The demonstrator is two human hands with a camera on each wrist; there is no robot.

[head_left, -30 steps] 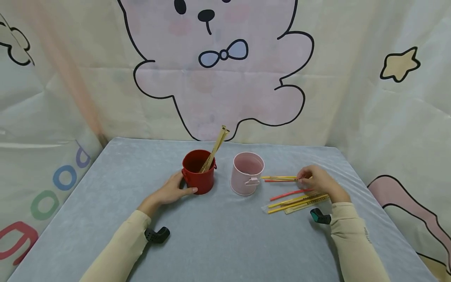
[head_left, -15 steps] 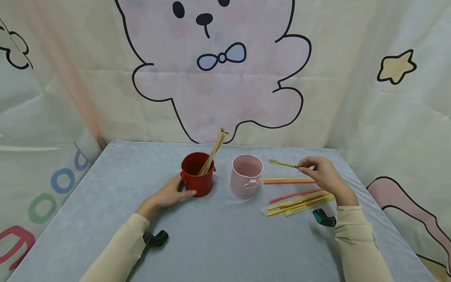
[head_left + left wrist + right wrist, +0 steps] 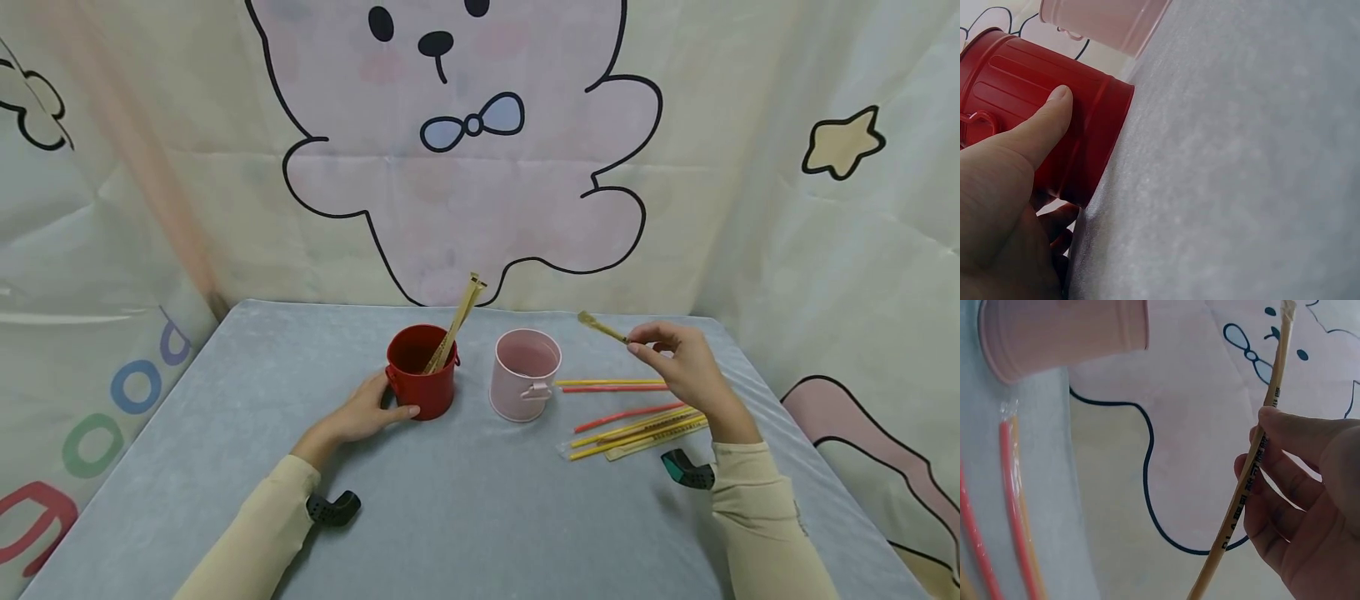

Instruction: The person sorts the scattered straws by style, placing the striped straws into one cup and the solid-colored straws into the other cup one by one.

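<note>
My left hand (image 3: 365, 410) grips the side of a small red bucket (image 3: 423, 393), thumb along its front and fingers behind it. Tan paper-wrapped straws (image 3: 463, 315) lean out of that bucket to the right. My right hand (image 3: 681, 360) pinches a tan wrapped straw (image 3: 1235, 506) between thumb and fingers, raised over the table's right side, its far end tilted up to the left. Dark printed lettering runs along the wrapper in the right wrist view. A pink bucket (image 3: 517, 392) stands just right of the red one; its bottom is hidden.
Right of the pink bucket lie a red straw (image 3: 615, 388) and a yellow one (image 3: 596, 382) side by side. Nearer the front is a loose bunch of straws (image 3: 637, 435), red, yellow and tan. A light blue cloth (image 3: 465, 508) covers the table; a printed curtain hangs behind.
My right hand has lifted the tan straw from beside the red and yellow ones, up and away from the table. My left hand stays on the red bucket.
</note>
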